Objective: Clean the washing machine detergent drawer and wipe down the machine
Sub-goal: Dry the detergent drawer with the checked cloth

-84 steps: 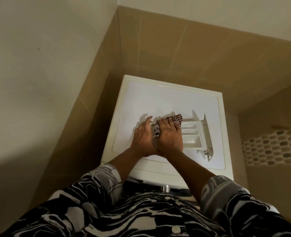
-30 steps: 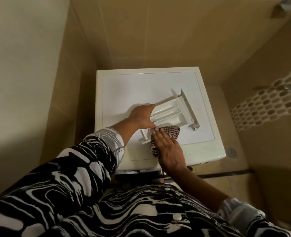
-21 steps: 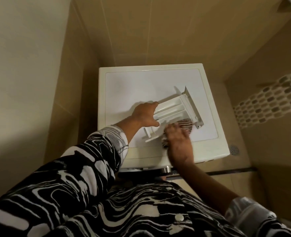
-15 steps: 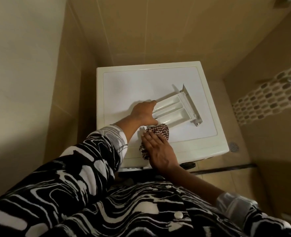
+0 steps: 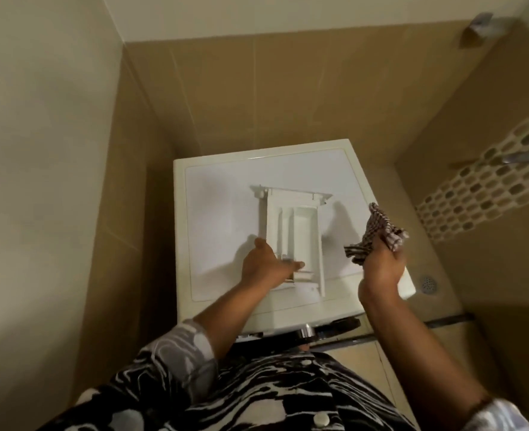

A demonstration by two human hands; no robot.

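The right hand [image 5: 382, 265] had lifted the checked cloth [image 5: 376, 233] clear of the detergent drawer [image 5: 294, 234], fingers bunched tight around it, while the left hand [image 5: 264, 265] gripped the drawer's near end, turned since half a second earlier so its front panel faced the tiled wall [image 5: 288, 98]. That suggested another side awaited wiping; the washing machine's top [image 5: 219, 213] lay otherwise bare, nothing obstructing.

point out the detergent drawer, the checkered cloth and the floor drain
detergent drawer [image 5: 300, 231]: head view, on its middle compartments
checkered cloth [image 5: 376, 227]: head view, on the bunched fabric above the right hand
floor drain [image 5: 428, 284]: head view, on its grate
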